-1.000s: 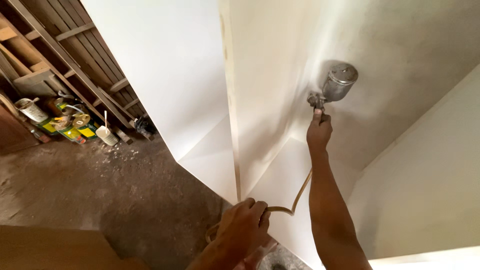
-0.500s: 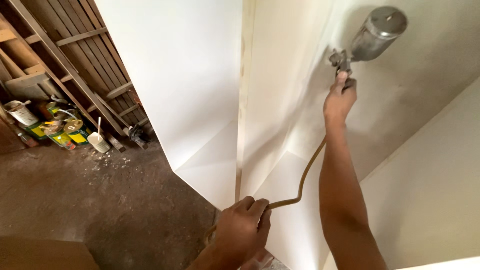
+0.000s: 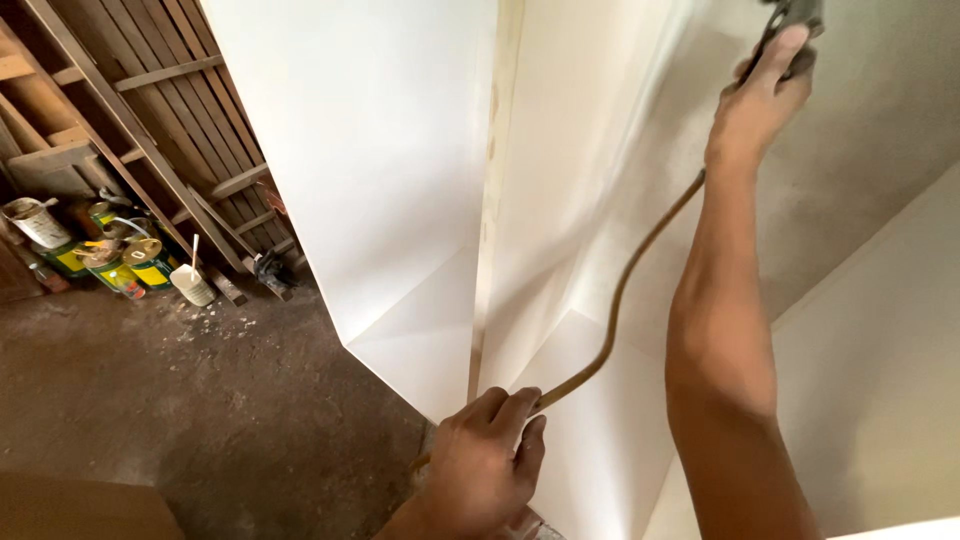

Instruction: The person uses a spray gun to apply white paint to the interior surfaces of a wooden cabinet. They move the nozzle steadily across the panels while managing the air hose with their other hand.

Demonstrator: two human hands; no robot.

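Nearest, left hand (image 3: 485, 465) fisted around tan air hose (image 3: 615, 300), low beside the front edge of the white cabinet (image 3: 380, 170). Hose running up and rightward from there, long axis diagonal, to right hand (image 3: 760, 100) closed on the spray gun (image 3: 790, 25) grip, high inside the cabinet, mostly cropped. Farther left of the cabinet, paint cans (image 3: 125, 265) and white cup holding a stick (image 3: 192, 282) on dirt floor (image 3: 150, 400).
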